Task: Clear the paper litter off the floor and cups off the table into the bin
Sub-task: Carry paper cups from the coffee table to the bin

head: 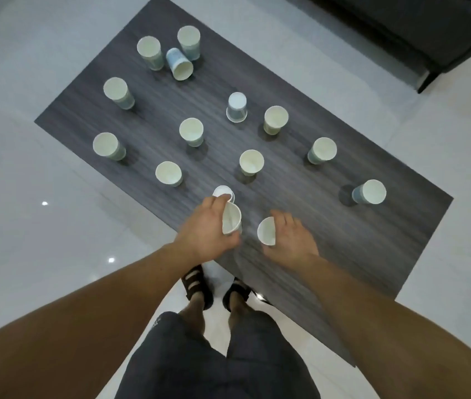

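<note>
No readable text shows on the cups (191,132) or elsewhere.

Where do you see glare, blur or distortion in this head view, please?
Head view: glare spots on the floor; the wide-angle lens bows the table edges; left hand and right hand, each gripping a cup, look motion-blurred; standing cups cast soft shadows.

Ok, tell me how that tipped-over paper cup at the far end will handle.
The tipped paper cup, tapered and on its side, would probably roll in a curve. It looks empty, so likely light. Its thin walls may crush if squeezed.
</note>
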`<state>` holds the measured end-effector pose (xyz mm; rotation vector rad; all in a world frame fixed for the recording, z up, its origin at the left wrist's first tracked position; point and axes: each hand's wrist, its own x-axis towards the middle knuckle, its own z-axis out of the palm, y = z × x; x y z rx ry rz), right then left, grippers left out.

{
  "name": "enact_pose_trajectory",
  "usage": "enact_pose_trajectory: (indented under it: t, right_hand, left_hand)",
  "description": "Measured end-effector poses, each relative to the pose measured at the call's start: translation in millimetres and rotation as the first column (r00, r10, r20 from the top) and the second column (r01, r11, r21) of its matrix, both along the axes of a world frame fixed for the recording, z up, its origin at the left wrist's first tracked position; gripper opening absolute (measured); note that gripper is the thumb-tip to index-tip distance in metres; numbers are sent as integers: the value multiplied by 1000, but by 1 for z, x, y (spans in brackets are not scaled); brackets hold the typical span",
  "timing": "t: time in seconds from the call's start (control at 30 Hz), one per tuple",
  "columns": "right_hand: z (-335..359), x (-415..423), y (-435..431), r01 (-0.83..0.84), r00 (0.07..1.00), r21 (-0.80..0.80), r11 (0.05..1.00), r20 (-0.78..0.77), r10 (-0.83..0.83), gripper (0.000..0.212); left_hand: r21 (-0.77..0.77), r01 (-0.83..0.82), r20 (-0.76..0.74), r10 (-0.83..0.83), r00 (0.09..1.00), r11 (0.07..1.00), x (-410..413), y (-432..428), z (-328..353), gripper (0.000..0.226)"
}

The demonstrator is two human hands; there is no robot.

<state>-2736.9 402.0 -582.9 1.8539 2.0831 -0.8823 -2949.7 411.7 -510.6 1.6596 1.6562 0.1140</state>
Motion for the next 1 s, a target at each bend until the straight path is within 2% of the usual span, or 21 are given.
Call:
enact_pose_trajectory:
  t: [0.3, 0.43, 0.53, 0.6, 0.73, 0.87, 1.0]
  right_hand:
    - [124, 5, -33, 255, 967, 145, 956, -48, -251, 65]
    - [161, 0, -68, 387, 922, 190, 902, -63, -382, 66]
    - [180, -10, -104, 522, 851, 226, 823, -64, -522, 60]
    - [190, -18, -136, 604, 789, 275, 748, -75, -610, 57]
    - [207, -33, -218, 736, 656, 315, 599, -111, -747, 68]
    - [224, -42, -312, 866, 436, 333, 374, -133, -890, 75]
    - [235, -64, -414, 913, 231, 370, 170, -127, -965, 78]
  left_hand:
    - [148, 317, -106, -303, 947, 937, 14, 17, 76, 70]
    - [198, 509, -172, -481, 859, 838, 13, 12, 97, 68]
    - [202, 641, -221, -603, 767, 741, 9, 5, 113, 72]
    - [198, 724, -254, -679, 689, 660, 12, -1, 123, 74]
    - [221, 847, -260, -807, 530, 484, 45, -29, 146, 75]
    - [280, 929, -244, -918, 313, 242, 98, -101, 165, 71]
    - [298, 955, -263, -961, 84, 2, 136, -202, 184, 71]
